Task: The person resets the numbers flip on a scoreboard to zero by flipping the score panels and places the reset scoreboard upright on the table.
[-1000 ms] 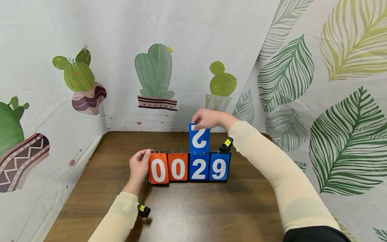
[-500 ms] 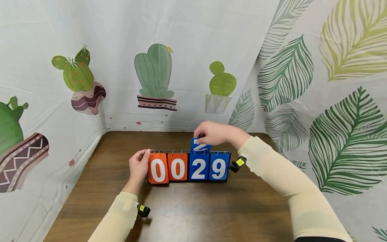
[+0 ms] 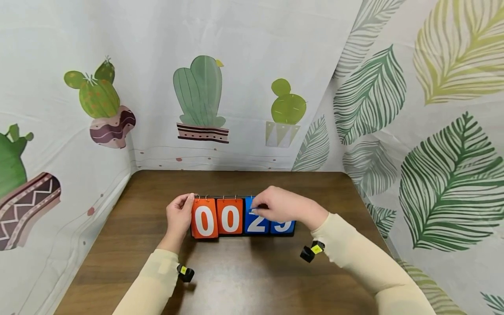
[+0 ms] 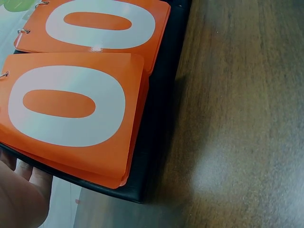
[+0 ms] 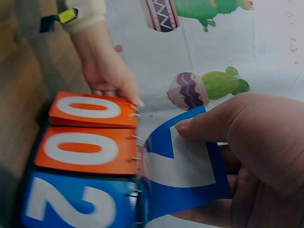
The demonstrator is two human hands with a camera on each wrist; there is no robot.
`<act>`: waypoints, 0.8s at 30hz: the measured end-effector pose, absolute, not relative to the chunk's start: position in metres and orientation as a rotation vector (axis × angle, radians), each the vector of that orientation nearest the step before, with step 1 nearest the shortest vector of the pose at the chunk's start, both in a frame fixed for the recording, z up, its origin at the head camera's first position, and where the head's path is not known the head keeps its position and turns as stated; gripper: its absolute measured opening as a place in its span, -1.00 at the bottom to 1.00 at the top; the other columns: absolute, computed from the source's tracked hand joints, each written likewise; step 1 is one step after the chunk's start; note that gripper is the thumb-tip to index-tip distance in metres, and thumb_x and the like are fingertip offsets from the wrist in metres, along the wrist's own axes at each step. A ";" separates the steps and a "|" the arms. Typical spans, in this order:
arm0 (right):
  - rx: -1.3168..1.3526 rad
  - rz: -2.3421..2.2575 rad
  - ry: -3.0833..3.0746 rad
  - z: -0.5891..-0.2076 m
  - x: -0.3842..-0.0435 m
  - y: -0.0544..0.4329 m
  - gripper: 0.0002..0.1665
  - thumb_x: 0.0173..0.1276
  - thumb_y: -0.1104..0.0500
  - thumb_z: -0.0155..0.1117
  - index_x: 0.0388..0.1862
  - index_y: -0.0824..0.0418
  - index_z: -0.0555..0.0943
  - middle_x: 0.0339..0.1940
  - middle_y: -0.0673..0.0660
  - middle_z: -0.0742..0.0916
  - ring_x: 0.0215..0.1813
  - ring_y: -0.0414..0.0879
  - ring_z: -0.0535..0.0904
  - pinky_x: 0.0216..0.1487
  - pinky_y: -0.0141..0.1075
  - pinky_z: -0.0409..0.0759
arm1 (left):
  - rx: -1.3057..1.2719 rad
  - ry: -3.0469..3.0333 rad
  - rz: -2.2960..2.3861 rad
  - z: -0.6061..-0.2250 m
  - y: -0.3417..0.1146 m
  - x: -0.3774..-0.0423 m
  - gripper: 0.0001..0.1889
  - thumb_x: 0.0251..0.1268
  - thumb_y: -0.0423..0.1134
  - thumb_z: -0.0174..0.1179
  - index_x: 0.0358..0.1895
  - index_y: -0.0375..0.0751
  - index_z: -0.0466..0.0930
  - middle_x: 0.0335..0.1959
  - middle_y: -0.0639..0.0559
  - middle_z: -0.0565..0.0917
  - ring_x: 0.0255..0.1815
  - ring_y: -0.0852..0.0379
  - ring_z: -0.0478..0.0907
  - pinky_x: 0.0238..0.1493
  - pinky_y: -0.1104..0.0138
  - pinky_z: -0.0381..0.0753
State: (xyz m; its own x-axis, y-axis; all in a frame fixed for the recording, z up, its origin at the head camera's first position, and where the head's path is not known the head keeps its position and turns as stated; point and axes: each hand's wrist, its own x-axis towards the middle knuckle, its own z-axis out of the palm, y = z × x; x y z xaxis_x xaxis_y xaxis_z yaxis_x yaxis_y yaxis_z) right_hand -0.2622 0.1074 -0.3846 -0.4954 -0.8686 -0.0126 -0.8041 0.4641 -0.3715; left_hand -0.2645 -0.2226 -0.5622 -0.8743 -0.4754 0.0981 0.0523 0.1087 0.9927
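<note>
A flip scoreboard with a black base (image 4: 164, 90) stands on the table. Its cards hang from metal rings: two orange zero cards (image 3: 230, 203), then a blue 2 card (image 3: 249, 218) and a blue 9 card (image 3: 289, 228), partly covered by my right hand. My left hand (image 3: 179, 216) grips the board's left end, thumb at the top corner and fingers behind. With thumb and fingers, my right hand (image 3: 289, 205) pinches a blue number card (image 5: 194, 161), which bends at the ring edge in the right wrist view. My thumb covers part of its white digit.
The scoreboard rests on a brown wooden table (image 3: 236, 275). Behind it hangs a white cloth (image 3: 145, 87) with printed cacti; a leaf-printed cloth (image 3: 366, 96) hangs at the right. A small black wrist camera (image 3: 311, 251) sits on each sleeve.
My right hand has come down from above the scoreboard to its front, swinging the raised blue card over the rings. The left hand keeps its grip on the board's left end.
</note>
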 end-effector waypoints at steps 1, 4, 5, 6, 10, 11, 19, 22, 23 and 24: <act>-1.450 -0.476 2.514 -0.389 -0.259 0.107 -0.84 0.53 0.14 0.25 -0.09 0.06 0.77 -0.30 -0.09 0.77 -0.39 -0.33 0.55 -0.13 -0.43 0.65 | 0.410 -1.999 -1.821 -0.562 -0.223 -0.265 -0.61 0.39 0.06 0.33 -0.04 -0.22 0.77 -0.37 0.32 0.72 -0.33 0.27 0.64 -0.28 0.50 0.65; -1.433 -0.481 2.537 -0.404 -0.250 0.107 -0.80 0.53 0.13 0.26 -0.02 0.06 0.78 -0.17 -0.06 0.82 -0.28 -0.33 0.62 0.00 -0.38 0.69 | 0.408 -1.993 -1.830 -0.562 -0.223 -0.265 -0.61 0.39 0.05 0.34 -0.03 -0.23 0.76 -0.37 0.33 0.72 -0.32 0.28 0.64 -0.27 0.50 0.65; -1.419 -0.476 2.550 -0.409 -0.248 0.106 -0.79 0.53 0.13 0.27 0.01 0.07 0.78 -0.13 -0.05 0.83 -0.22 -0.30 0.66 0.04 -0.35 0.69 | 0.403 -1.989 -1.832 -0.562 -0.222 -0.265 -0.61 0.39 0.04 0.34 -0.03 -0.24 0.76 -0.37 0.34 0.72 -0.32 0.28 0.64 -0.28 0.51 0.65; -1.402 -0.471 2.566 -0.414 -0.245 0.106 -0.78 0.52 0.12 0.28 0.03 0.06 0.78 -0.10 -0.04 0.83 -0.17 -0.27 0.68 0.09 -0.32 0.70 | 0.402 -1.984 -1.834 -0.562 -0.222 -0.265 -0.62 0.39 0.04 0.34 -0.03 -0.24 0.76 -0.38 0.35 0.72 -0.32 0.28 0.64 -0.28 0.51 0.65; -1.378 -0.416 2.649 -0.437 -0.235 0.102 -0.73 0.50 0.06 0.29 0.08 0.04 0.77 0.02 -0.04 0.82 0.07 -0.17 0.70 0.21 -0.23 0.66 | 0.400 -1.977 -1.827 -0.561 -0.221 -0.265 -0.63 0.40 0.02 0.34 -0.03 -0.25 0.76 -0.38 0.37 0.71 -0.33 0.30 0.64 -0.29 0.51 0.64; -1.378 -0.401 2.668 -0.443 -0.233 0.102 -0.71 0.50 0.04 0.29 0.10 0.03 0.76 0.06 -0.04 0.81 0.14 -0.14 0.69 0.25 -0.21 0.65 | 0.401 -1.975 -1.827 -0.561 -0.221 -0.265 -0.63 0.40 0.02 0.34 -0.03 -0.25 0.76 -0.38 0.37 0.71 -0.33 0.29 0.63 -0.29 0.51 0.64; -1.421 -0.341 2.807 -0.489 -0.226 0.100 -0.67 0.48 0.00 0.27 0.15 0.01 0.73 0.32 0.05 0.71 0.46 0.01 0.51 0.54 -0.03 0.40 | 0.412 -1.984 -1.836 -0.560 -0.221 -0.265 -0.61 0.39 0.04 0.34 -0.01 -0.23 0.76 -0.36 0.34 0.71 -0.30 0.28 0.63 -0.27 0.52 0.64; -1.422 -0.314 2.862 -0.506 -0.226 0.100 -0.65 0.48 -0.02 0.28 0.17 -0.01 0.72 0.37 0.03 0.67 0.54 0.02 0.44 0.61 0.01 0.27 | 0.418 -1.989 -1.833 -0.561 -0.222 -0.265 -0.60 0.39 0.04 0.34 0.00 -0.24 0.76 -0.36 0.32 0.70 -0.31 0.27 0.63 -0.27 0.52 0.64; -1.420 -0.313 2.877 -0.511 -0.226 0.101 -0.65 0.48 -0.02 0.29 0.18 -0.02 0.72 0.39 0.03 0.66 0.55 0.02 0.42 0.63 0.02 0.24 | 0.422 -1.993 -1.831 -0.561 -0.222 -0.265 -0.60 0.39 0.04 0.33 0.00 -0.24 0.76 -0.36 0.32 0.70 -0.30 0.27 0.62 -0.27 0.52 0.64; -1.417 -0.307 2.892 -0.516 -0.226 0.101 -0.64 0.48 -0.03 0.30 0.19 -0.03 0.71 0.40 0.02 0.65 0.57 0.01 0.40 0.64 0.03 0.22 | 0.425 -1.997 -1.832 -0.562 -0.221 -0.265 -0.60 0.39 0.04 0.33 0.01 -0.24 0.76 -0.36 0.32 0.70 -0.30 0.27 0.62 -0.26 0.53 0.64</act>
State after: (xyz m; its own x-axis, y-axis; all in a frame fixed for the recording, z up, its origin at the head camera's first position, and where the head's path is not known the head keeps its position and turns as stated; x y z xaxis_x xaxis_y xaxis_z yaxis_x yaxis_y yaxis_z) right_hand -0.2263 0.1011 -0.5162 -0.6126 -0.7726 0.1665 -0.7904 0.5991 -0.1280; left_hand -0.2647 -0.2214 -0.5618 -0.8753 -0.4762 0.0842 0.0429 0.0970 0.9944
